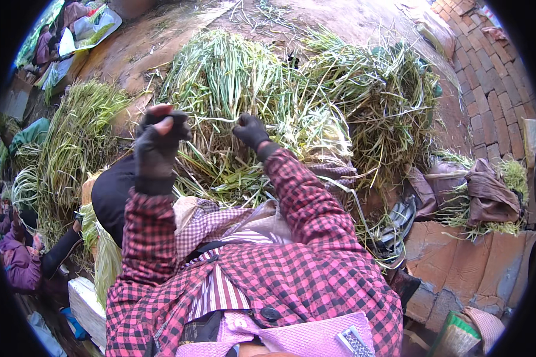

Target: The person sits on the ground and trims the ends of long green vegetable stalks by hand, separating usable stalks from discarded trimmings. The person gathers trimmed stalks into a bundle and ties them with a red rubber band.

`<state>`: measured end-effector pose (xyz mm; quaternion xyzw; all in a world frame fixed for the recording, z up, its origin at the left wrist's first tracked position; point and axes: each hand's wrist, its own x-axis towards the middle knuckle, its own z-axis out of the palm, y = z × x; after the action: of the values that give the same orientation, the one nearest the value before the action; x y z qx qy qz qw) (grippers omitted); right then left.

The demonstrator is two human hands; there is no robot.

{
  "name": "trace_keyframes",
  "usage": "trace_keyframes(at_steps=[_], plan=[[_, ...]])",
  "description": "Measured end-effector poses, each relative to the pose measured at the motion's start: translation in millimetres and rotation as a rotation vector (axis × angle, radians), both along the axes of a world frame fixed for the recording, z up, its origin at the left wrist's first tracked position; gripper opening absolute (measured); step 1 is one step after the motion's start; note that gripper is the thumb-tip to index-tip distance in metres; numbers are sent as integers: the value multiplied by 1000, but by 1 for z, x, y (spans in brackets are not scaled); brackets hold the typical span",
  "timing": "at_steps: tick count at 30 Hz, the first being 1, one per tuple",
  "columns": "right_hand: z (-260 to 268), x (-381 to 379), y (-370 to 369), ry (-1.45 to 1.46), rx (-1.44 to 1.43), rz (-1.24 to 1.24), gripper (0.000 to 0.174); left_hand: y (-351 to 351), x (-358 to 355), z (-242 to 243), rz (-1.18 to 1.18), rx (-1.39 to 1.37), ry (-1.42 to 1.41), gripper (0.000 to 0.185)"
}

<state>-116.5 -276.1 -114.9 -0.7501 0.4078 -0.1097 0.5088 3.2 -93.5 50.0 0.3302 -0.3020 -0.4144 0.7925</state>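
Note:
A pale thin plant strand [219, 119] stretches between my two hands above a pile of long green-and-white leafy stalks [232, 76]. My right hand [251, 131], in a dark knitted glove, pinches its right end. The left end runs to my left hand [161, 138], whose fingers curl closed around it; the exact grip is partly hidden. Bare fingertips and thumb show from the left glove. Below my hands, loose green leaves [241, 180] lie over a checked cloth [205, 227] on my lap.
Browner stalks [384, 116] heap up at the right, and another stalk pile [80, 116] stands at the left. A person in a purple sleeve [22, 263] works at far left. Flattened cardboard [464, 263] and brick paving [491, 85] lie on the right.

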Motion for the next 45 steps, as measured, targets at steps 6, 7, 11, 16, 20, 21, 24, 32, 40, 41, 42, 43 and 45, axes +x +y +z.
trace_keyframes(at_steps=[6, 7, 11, 16, 20, 21, 24, 32, 40, 41, 42, 43, 45], plan=[[7, -76, 68, -504, 357, 180, 9, -33, 31, -132, 105, 676, 189, 37], [8, -75, 71, -519, 378, 186, 10, -37, 18, -127, 71, 694, 219, 36], [34, -60, 95, -649, 453, 234, 15, -41, 5, -118, -112, 450, 230, 45], [34, -74, 68, -621, 327, 72, 11, -22, 8, -108, 14, 484, 250, 27], [21, -86, 34, -653, 165, -216, 7, -15, 11, -121, -11, 467, 186, 28], [10, -89, 25, -599, 116, -232, 6, -17, 8, -115, -15, 484, 154, 30], [49, -87, 47, -648, 195, -153, 9, -18, 2, -97, -13, 533, 71, 38], [53, -70, 114, -600, 448, 183, 17, -26, -6, -108, -128, 450, 160, 46], [54, -86, 86, -501, 196, -5, 10, -13, -11, -106, 48, 514, 192, 29], [39, -94, 66, -431, -7, -56, 8, -13, -15, -103, 1, 514, 159, 30], [37, -99, 53, -464, 17, -174, 10, -10, -17, -102, -38, 520, 122, 30], [26, -108, 37, -431, -50, -250, 11, -10, -22, -105, -39, 520, 105, 28], [-2, -126, 5, -256, -242, -410, 11, -9, -24, -105, -11, 514, 94, 26]])
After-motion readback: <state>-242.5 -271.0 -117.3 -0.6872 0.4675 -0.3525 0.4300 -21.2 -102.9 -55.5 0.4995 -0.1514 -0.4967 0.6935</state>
